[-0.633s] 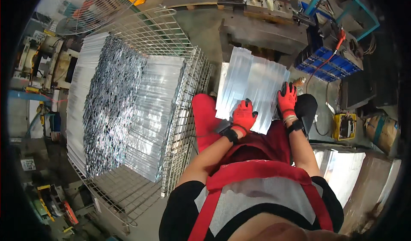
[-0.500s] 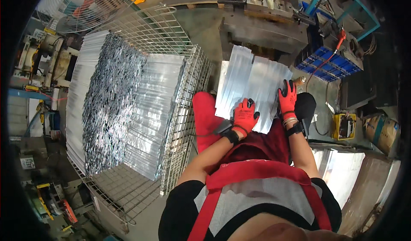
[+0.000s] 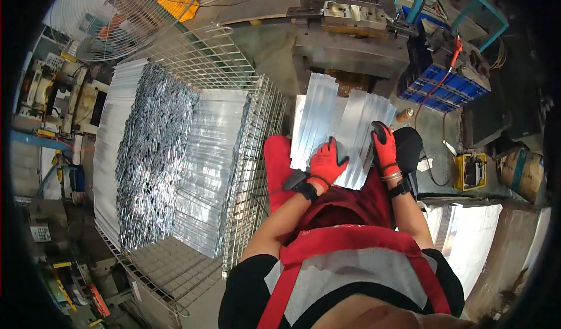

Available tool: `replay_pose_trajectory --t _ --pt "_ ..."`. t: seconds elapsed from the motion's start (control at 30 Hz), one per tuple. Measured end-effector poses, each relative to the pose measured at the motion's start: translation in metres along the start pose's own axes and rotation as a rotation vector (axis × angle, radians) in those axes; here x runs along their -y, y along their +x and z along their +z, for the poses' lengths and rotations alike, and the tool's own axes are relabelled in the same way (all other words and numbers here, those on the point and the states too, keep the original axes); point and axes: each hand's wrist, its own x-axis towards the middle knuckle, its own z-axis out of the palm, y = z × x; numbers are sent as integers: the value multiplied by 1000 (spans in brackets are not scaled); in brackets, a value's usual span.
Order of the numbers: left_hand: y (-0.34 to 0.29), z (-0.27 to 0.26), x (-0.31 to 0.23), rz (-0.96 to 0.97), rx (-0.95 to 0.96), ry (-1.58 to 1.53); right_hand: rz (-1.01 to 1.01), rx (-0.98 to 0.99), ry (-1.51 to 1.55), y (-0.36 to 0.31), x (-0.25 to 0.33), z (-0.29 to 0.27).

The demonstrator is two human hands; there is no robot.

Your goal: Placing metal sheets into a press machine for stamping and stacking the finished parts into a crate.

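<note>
Long silvery metal strips lie side by side across my lap in two groups, a left group (image 3: 312, 115) and a right group (image 3: 363, 127). A gap runs between them, showing a pale flat surface underneath. My left hand (image 3: 327, 165), in a red glove with dark fingertips, rests on the near end of the strips, its thumb spread to the right. My right hand (image 3: 384, 149), gloved alike, lies along the outer edge of the right group with its fingers stretched forward. Neither hand is closed round a strip.
At my left stands a wire mesh cage (image 3: 257, 153) stacked with many metal strips (image 3: 204, 171). A fan (image 3: 125, 13) is behind it. Ahead is a heavy metal machine (image 3: 353, 48); blue crates (image 3: 438, 86) stand to its right. A yellow bin (image 3: 470, 171) sits at right.
The two groups of strips have moved apart, widening the gap between them. Both hands have shifted slightly left and nearer to me in the picture. The view has shifted a little too.
</note>
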Motion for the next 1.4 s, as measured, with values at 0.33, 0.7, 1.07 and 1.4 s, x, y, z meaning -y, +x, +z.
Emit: replay_pose_trajectory --t 0.33,0.7,1.07,1.4 --pt "-8 20 8 -61 75 -64 -19 115 135 -9 32 9" --pt "15 -24 8 -158 672 -2275 360 749 1378 38 129 -23" --pt "48 -33 -27 -261 509 -1733 242 128 758 112 71 5" --pt "125 -74 -49 -96 686 -1888 84 5 855 199 103 1"
